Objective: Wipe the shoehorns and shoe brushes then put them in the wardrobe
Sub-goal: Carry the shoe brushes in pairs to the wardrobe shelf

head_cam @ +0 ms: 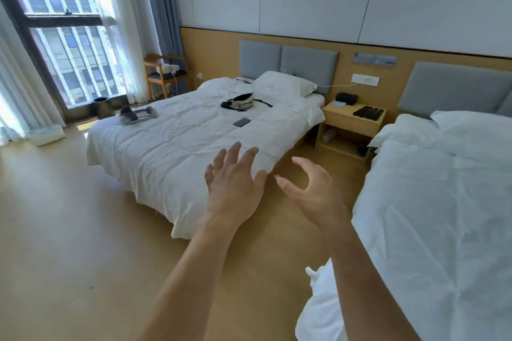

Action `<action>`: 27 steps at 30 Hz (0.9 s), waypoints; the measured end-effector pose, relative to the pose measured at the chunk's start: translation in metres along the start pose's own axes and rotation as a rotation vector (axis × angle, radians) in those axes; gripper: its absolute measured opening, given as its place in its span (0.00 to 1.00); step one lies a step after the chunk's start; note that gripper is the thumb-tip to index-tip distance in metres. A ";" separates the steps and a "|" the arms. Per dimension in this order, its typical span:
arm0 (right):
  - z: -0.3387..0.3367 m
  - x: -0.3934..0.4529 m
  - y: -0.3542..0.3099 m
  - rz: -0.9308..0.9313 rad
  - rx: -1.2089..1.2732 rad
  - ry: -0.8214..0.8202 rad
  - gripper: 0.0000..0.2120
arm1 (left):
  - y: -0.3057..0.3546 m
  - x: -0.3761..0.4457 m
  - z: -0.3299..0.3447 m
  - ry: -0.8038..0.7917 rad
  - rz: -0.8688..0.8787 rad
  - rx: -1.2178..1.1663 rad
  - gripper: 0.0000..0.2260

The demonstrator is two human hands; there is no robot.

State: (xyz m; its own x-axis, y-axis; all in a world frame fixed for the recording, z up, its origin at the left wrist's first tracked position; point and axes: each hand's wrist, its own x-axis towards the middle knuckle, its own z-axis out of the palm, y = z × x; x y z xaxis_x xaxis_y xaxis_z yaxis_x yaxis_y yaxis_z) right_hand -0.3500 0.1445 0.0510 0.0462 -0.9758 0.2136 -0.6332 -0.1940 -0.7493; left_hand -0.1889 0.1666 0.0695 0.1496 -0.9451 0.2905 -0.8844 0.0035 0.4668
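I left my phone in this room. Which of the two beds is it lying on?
The far bed, by the window. A dark phone lies flat on its white duvet, near a waist bag. The near bed shows only bedding.

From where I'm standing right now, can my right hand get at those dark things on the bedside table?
Probably not without stepping closer. The right hand hangs empty in the aisle between the beds, well short of the dark items on the nightstand. The aisle floor looks clear, so nothing blocks the way.
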 end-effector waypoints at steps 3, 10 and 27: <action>0.010 0.051 -0.003 0.072 -0.044 0.073 0.30 | -0.008 0.064 0.011 -0.042 0.095 0.020 0.23; 0.012 0.140 0.019 0.259 -0.173 0.204 0.31 | -0.003 0.177 0.057 -0.149 0.257 -0.045 0.22; -0.004 0.446 0.143 0.312 -0.115 0.290 0.28 | 0.071 0.478 0.198 -0.166 0.348 -0.043 0.22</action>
State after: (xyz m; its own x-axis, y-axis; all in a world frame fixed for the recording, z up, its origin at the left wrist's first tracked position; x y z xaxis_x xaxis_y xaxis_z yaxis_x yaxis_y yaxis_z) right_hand -0.4227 -0.3175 0.0417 -0.3690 -0.9142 0.1677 -0.6652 0.1338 -0.7346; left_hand -0.2677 -0.3495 0.0760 -0.2332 -0.9249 0.3004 -0.8498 0.3440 0.3994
